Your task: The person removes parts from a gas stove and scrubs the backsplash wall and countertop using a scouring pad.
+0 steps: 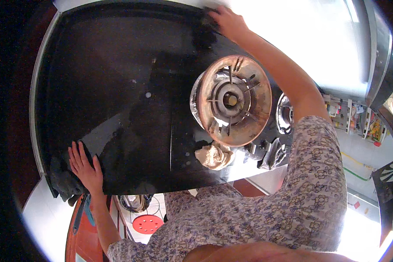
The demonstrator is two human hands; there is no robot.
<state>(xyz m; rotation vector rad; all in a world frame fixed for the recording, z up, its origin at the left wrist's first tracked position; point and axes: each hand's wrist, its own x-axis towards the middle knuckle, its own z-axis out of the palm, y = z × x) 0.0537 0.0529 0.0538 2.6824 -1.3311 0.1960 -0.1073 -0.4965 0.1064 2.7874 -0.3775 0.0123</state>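
Note:
My left hand [86, 167] lies flat near the front left corner of a glossy black countertop [118, 82], its fingers spread and nothing in it. Beside it, a dark cloth [65, 183] drapes over that corner. At the far edge, my right hand [229, 23] is blurred, its fingers bent over what looks like a dark cloth [210, 18]. Below my right forearm stands a gas burner with a wide copper-coloured ring [262, 121] and pot-support prongs. A second, shiny burner [283, 114] is partly hidden behind my right arm.
A crumpled beige cloth [214, 157] and a dark grey cloth [274, 155] lie near the front edge, by small metal parts [252, 149]. Below the counter is a red stool seat [147, 224] with holes. A blue-handled tool [80, 214] hangs at the left. Shelves [349, 116] hold packets at the right.

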